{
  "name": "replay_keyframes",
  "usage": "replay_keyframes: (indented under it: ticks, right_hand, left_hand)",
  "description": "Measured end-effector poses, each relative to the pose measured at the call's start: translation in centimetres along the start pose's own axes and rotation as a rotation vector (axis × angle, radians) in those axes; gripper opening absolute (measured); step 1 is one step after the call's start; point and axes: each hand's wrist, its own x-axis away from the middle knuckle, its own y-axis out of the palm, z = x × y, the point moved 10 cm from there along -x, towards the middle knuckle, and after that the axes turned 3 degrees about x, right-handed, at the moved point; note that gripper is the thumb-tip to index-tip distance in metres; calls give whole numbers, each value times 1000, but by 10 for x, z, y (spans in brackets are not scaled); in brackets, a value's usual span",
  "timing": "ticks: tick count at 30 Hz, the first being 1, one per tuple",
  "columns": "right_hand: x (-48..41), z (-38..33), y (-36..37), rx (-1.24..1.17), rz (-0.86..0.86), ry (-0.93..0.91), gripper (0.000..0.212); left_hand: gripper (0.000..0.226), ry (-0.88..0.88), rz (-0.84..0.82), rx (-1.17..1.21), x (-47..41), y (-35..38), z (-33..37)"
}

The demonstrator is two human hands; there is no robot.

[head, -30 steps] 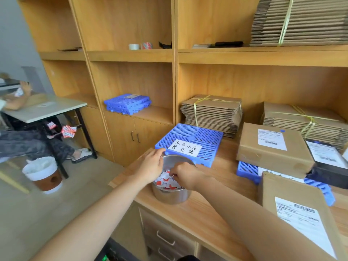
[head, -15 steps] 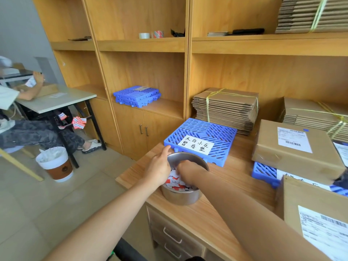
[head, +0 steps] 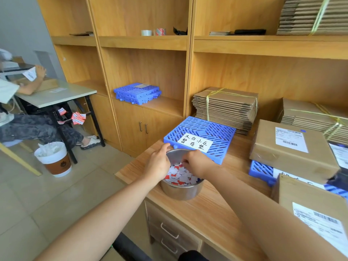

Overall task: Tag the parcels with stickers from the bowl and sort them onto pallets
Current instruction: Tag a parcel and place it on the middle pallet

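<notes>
Stickers (head: 180,176), small red-and-white paper slips, lie heaped in the steel bowl (head: 181,191), a round, shiny, straight-walled vessel on the wooden counter (head: 207,219). Both hands cover part of the heap. The left hand (head: 159,163) grips the bowl's left rim, with the thumb hooked over the rim and the other fingers curled out of sight. The right hand (head: 197,162) reaches in from the bowl's right, fingers bunched and bent down onto the slips. Their tips are hidden, so I cannot tell whether they pinch one.

Just behind the bowl lies a blue lattice pallet (head: 216,132) of moulded plastic, bearing a white handwritten label (head: 194,143). Right of the bowl, a brown cardboard parcel (head: 282,162) with a printed barcode label rests on a second blue pallet (head: 260,170), which it mostly covers. Nearer the camera, also right of the bowl, another parcel (head: 305,200) is cut off by the frame edge.
</notes>
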Motion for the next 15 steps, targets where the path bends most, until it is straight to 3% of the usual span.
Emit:
replay_keyframes:
  ticks: [3,9,15]
  right_hand:
    - [23,13,-23,-123,77,11,18]
    - [73,40,-52,-257,157,94,12]
    - [122,61,-67,-312,248,200,10]
  left_hand:
    - [49,52,69,42,1,-6,10]
    - [27,321,224,-51,20,-19,58]
    - [20,398,68,145,56,10,119]
